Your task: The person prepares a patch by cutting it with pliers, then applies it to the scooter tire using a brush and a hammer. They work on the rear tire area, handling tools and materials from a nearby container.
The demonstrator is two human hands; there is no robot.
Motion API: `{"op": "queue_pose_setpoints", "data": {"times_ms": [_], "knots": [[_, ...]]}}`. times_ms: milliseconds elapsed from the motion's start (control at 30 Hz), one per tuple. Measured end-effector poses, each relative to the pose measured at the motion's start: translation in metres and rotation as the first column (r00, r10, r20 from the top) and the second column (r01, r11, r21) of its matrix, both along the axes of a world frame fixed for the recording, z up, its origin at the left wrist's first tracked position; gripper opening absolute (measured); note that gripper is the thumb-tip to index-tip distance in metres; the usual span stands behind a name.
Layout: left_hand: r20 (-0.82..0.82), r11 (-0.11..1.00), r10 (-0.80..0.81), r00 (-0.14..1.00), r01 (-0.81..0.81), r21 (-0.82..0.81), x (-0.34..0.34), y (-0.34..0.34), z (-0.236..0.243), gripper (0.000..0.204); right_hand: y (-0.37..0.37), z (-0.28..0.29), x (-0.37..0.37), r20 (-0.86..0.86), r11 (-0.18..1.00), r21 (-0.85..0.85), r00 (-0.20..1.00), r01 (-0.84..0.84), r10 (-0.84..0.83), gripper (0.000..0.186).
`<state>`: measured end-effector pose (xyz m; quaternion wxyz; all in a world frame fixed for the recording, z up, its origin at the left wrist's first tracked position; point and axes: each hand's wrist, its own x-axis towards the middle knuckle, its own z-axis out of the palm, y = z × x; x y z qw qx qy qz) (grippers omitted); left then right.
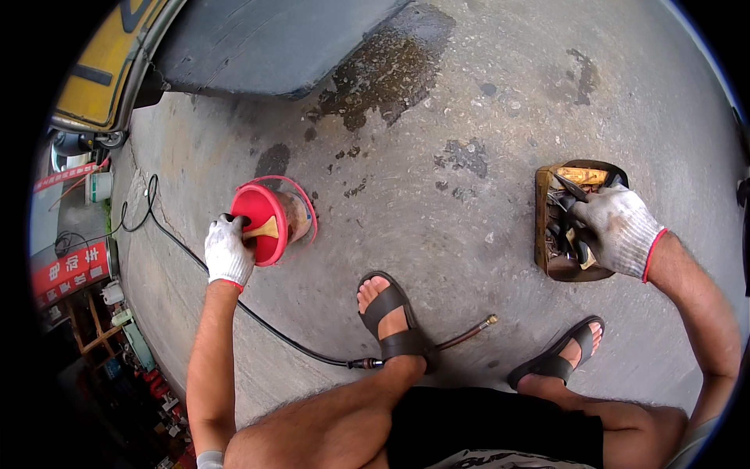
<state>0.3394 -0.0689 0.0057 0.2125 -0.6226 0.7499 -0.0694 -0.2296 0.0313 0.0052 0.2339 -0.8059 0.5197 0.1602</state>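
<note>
Head view: the worker's left hand grasps a pale tapered tool at the red bucket, long axis crosswise, wide end rightward. The right hand is in the tool tray; its grip cannot be determined.

Your left arm reaches straight forward, the gloved left hand curled with its fingers bent inward. Your right arm bends at the elbow, the gloved right hand angled leftward, fingers pointing down.

White-gloved hands, black shorts
</note>
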Motion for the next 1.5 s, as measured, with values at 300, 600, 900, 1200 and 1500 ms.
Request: {"op": "queue_pose_setpoints", "data": {"times_ms": [300, 600, 900, 1200, 1500], "knots": [[0.035, 0.989, 0.116, 0.993, -0.119, 0.088, 0.002, 0.007, 0.026, 0.022, 0.003, 0.008, -0.008, 0.023, 0.999, 0.037, 0.999, 0.022, -0.022, 0.038], [-0.64, 0.906, 0.419, 0.644, -0.343, 0.248, -0.03, -0.009, 0.113, 0.032, 0.003, 0.003, -0.021, 0.02, 0.992, 0.12, 0.999, 0.034, -0.037, 0.04], [-0.768, 0.987, 0.159, 0.621, -0.12, 0.108, -0.145, -0.062, 0.04, 0.023, 0.006, -0.009, -0.024, 0.21, 0.995, 0.04, 0.973, 0.089, -0.096, 0.027], [-0.782, 0.909, 0.4, 0.478, -0.317, 0.272, -0.131, -0.084, 0.021, 0.03, -0.004, -0.002, -0.014, 0.089, 0.992, 0.125, 0.996, 0.017, -0.029, 0.029], [-0.802, 0.959, 0.273, 0.531, -0.214, 0.185, -0.138, -0.043, 0.022, 0.032, -0.011, -0.011, -0.012, 0.076, 0.986, 0.163, 0.997, -0.018, 0.006, 0.03]]}}
